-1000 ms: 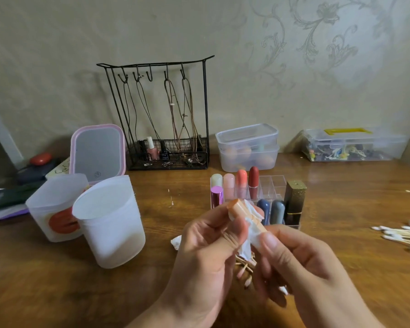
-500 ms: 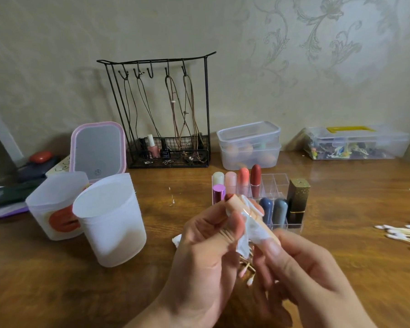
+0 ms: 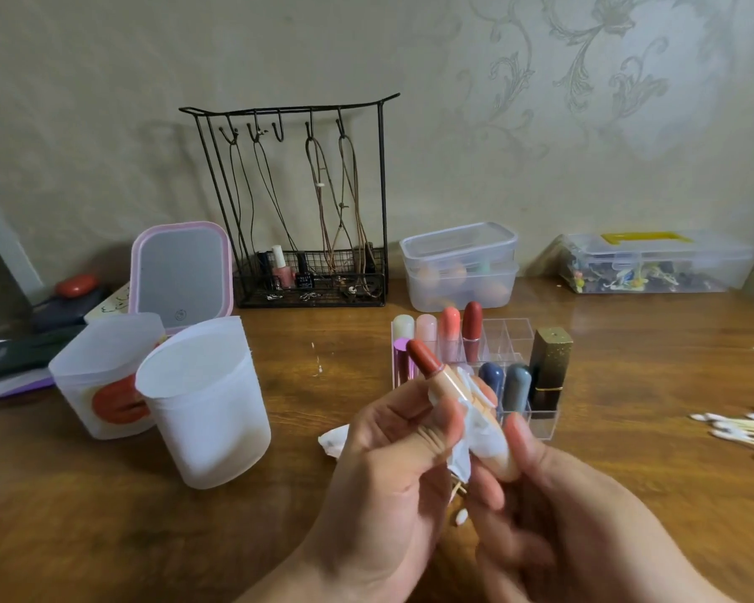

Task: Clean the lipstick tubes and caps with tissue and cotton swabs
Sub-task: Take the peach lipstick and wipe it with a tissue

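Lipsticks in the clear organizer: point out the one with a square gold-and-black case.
The gold-and-black lipstick at the organizer's front right corner; it alone has a square, glittery case. The others are rounded.

Left hand [image 3: 392, 446] and right hand [image 3: 553, 493] meet mid-frame, fingers curled, both gripping.

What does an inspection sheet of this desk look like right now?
Surface: brown wooden table.
Job's things: peach lipstick tube with red bullet, wrapped in white tissue; clear acrylic lipstick organizer; cotton swab pile.
Clutter: two frosted plastic cups, pink-framed mirror, black wire jewellery rack, clear lidded boxes.
Grippers: left hand and right hand both hold the tube.
Cables: nothing seen.
Surroundings: patterned wallpaper.
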A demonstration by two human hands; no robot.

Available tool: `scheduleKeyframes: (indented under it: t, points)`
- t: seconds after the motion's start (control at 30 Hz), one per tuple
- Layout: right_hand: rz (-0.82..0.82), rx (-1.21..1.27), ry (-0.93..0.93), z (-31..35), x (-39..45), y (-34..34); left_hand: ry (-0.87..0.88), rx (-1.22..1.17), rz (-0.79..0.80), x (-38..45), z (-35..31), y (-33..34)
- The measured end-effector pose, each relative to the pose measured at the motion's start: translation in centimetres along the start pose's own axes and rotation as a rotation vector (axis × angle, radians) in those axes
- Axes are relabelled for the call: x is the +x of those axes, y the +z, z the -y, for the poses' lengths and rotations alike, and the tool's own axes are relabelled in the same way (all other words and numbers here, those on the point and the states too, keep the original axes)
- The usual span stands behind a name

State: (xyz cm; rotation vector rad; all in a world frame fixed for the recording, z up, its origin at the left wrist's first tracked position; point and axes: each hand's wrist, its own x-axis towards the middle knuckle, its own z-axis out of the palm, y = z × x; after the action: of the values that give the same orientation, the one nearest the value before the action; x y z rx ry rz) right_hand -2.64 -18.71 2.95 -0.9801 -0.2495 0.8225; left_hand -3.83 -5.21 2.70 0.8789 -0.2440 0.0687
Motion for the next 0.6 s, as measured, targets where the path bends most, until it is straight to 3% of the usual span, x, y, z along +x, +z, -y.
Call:
scheduleKeyframes:
  t: [0.03, 0.1, 0.17, 0.27, 0.4, 0.53, 0.6]
  points:
    - [0.047, 0.034, 0.057, 0.1, 0.1, 0.3, -0.014, 0.006, -0.007, 0.0, 0.0, 0.1]
    - [-0.055, -0.071, 0.038, -0.2, 0.3, -0.1, -0.01, 0.005, -0.035, 0.2, 0.0, 0.1]
    - [-0.229, -0.371, -0.169, -0.4, 0.3, -0.5, 0.004, -0.024, -0.066, 0.2, -0.1, 0.2]
    - [-0.288, -0.684, -0.382, -0.2, -0.1, 0.3, -0.008, -0.036, -0.068, 0.0, -0.1, 0.3]
    - [-0.376, -0.415, -0.166, -0.5, -0.6, 1.1, -0.011, -0.053, -0.022, 0.1, 0.2, 0.2]
    - [0.05, 0.037, 0.123, 0.5, -0.3, 0.1, -0.04, 0.032, 0.041, 0.1, 0.0, -0.3]
    - [0.236, 0.155, 0.115, 1.1, 0.5, -0.4, -0.071, 0.037, 0.088, -0.1, -0.3, -0.1]
